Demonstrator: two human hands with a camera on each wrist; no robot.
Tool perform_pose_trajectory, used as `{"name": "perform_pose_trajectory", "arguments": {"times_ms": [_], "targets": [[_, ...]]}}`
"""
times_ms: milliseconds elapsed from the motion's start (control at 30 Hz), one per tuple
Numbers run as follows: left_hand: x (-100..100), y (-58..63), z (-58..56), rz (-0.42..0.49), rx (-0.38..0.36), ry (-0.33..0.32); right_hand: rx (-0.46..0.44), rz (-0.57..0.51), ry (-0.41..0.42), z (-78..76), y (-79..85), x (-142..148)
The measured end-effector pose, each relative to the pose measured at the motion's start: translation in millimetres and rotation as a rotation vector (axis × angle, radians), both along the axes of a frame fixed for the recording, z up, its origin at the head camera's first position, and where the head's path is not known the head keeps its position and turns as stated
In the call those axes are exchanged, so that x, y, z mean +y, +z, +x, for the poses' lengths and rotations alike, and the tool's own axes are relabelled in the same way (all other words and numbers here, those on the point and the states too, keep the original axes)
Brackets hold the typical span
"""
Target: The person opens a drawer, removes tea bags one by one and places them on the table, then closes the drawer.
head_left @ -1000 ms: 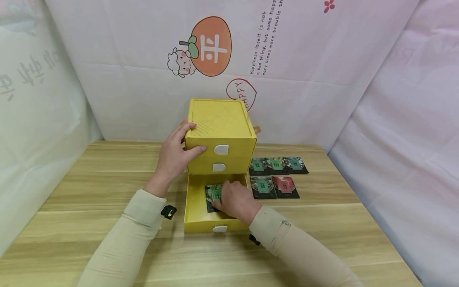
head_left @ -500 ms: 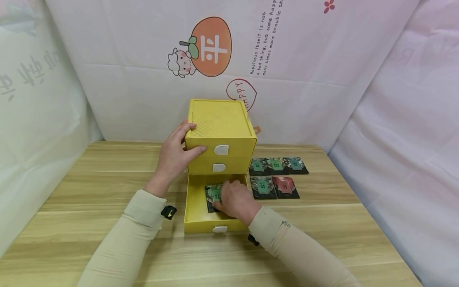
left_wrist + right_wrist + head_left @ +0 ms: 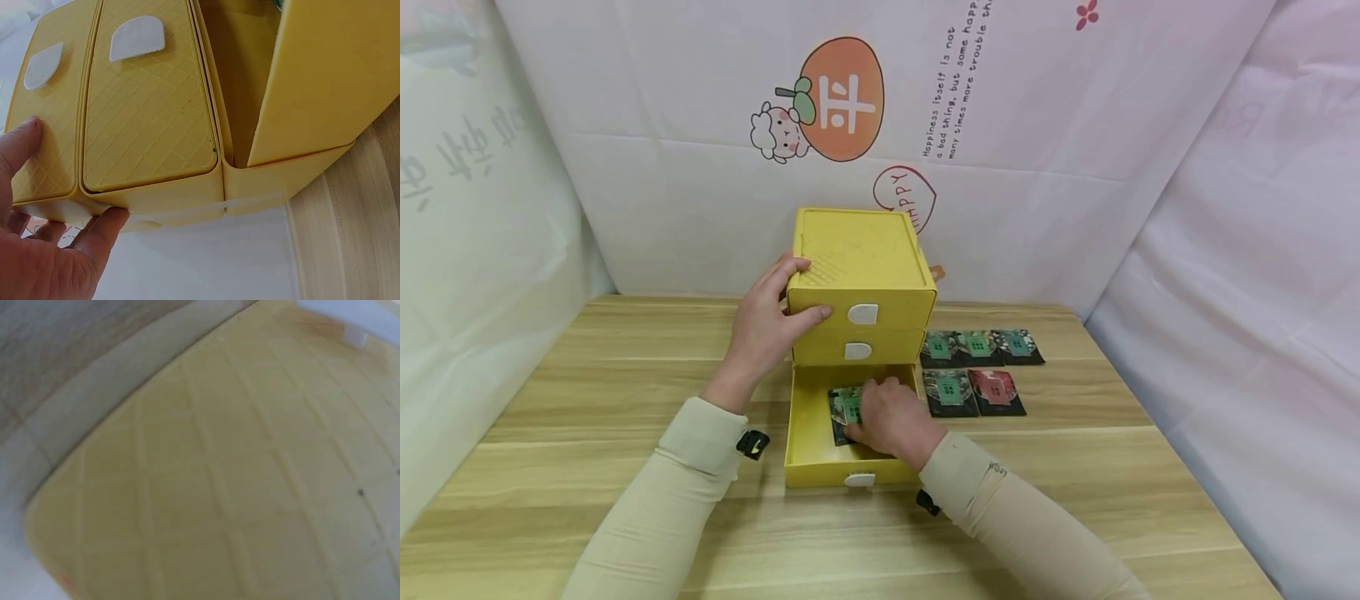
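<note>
A yellow drawer cabinet with white pull tabs stands at the back of the table, its bottom drawer pulled out. My left hand grips the cabinet's upper left corner; in the left wrist view the left thumb lies on the top drawer's front, with fingers along the side. Inside the open drawer, my right hand pinches a dark packet with a green label, its fingers curled over the right part. The right fingertips are mostly hidden. Only the patterned drawer front fills the right wrist view.
Right of the cabinet, several dark packets lie flat in two rows: a green-labelled packet and a red-labelled packet in the near row, others behind. A printed white cloth hangs behind the wooden table.
Almost nothing differs. My right hand has shifted very slightly inside the drawer, while the left hand keeps its place on the cabinet.
</note>
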State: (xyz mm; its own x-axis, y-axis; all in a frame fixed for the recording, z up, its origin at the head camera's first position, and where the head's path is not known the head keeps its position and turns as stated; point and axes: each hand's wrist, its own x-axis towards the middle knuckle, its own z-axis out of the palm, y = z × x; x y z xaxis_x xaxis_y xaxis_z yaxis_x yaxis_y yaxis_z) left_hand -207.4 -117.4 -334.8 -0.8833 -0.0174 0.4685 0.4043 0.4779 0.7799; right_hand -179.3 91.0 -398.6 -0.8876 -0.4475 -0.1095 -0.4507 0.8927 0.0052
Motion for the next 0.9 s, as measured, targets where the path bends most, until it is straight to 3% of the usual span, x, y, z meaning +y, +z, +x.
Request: {"name": "perform_pose_trajectory", "arguments": {"times_ms": [233, 567, 900], "targets": [[0.4, 0.1, 0.3, 0.000, -0.004, 0.003, -0.027, 0.008, 0.011, -1.0, 0.9, -1.1], [0.8, 0.4, 0.4, -0.004, -0.002, 0.002, -0.158, -0.103, -0.077, -6.6, 0.7, -5.2], [0.5, 0.1, 0.5, -0.004, -0.003, 0.004, -0.193, -0.152, -0.113, -10.2, -1.2, -6.3]]}}
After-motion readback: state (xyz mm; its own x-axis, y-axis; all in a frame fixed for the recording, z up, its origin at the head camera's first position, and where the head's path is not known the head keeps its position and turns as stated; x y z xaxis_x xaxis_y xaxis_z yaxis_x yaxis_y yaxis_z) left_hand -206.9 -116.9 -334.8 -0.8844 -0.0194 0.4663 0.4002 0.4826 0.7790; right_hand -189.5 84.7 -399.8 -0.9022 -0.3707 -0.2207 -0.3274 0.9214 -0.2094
